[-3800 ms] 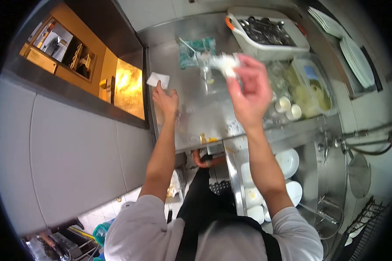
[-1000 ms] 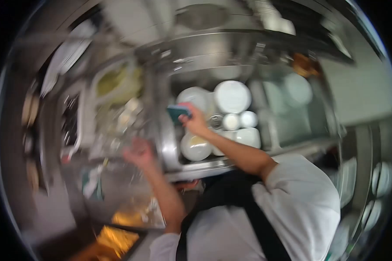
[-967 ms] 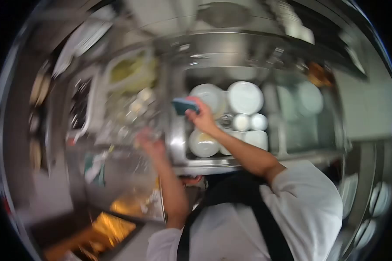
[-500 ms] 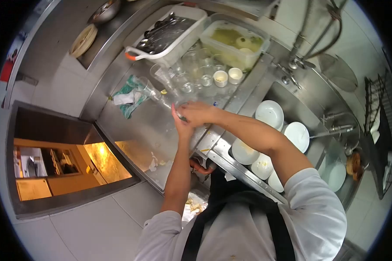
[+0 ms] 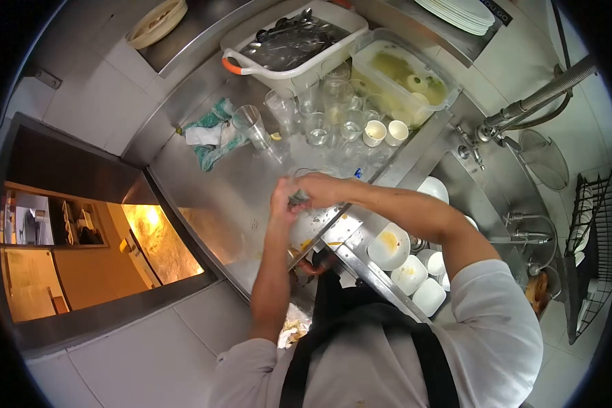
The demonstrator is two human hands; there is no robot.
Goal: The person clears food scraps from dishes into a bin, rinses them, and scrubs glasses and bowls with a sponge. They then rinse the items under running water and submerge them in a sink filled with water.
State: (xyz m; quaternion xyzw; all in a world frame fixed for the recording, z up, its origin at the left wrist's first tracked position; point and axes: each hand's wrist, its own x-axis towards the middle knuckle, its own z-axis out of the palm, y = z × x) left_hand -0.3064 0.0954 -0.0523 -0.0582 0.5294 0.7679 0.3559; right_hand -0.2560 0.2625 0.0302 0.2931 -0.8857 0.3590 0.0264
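My left hand (image 5: 283,199) and my right hand (image 5: 319,190) meet over the steel counter (image 5: 234,183), fingers closed around a small grey-green wad (image 5: 298,197). I cannot tell whether it is a scouring pad or a cloth. A thin curved rim shows just behind my right fingers. Beyond my hands, a tilted clear glass (image 5: 250,124) rests near a green-and-white cloth (image 5: 214,134). Several more clear glasses (image 5: 317,128) stand close together beside two small white cups (image 5: 375,133). Yellow food bits (image 5: 306,243) lie at the counter's front edge.
A white tub (image 5: 299,54) of cutlery and a clear bin (image 5: 401,75) of greenish liquid stand at the back. Right of the counter, the sink (image 5: 455,170) holds stacked white bowls (image 5: 409,275). A spray hose (image 5: 547,92) hangs over it. Left is a framed opening (image 5: 95,251).
The view has shifted, with the counter's contents lower and further right. My hands have come lower in the view, still together. White scraps on the counter's front left no longer show.
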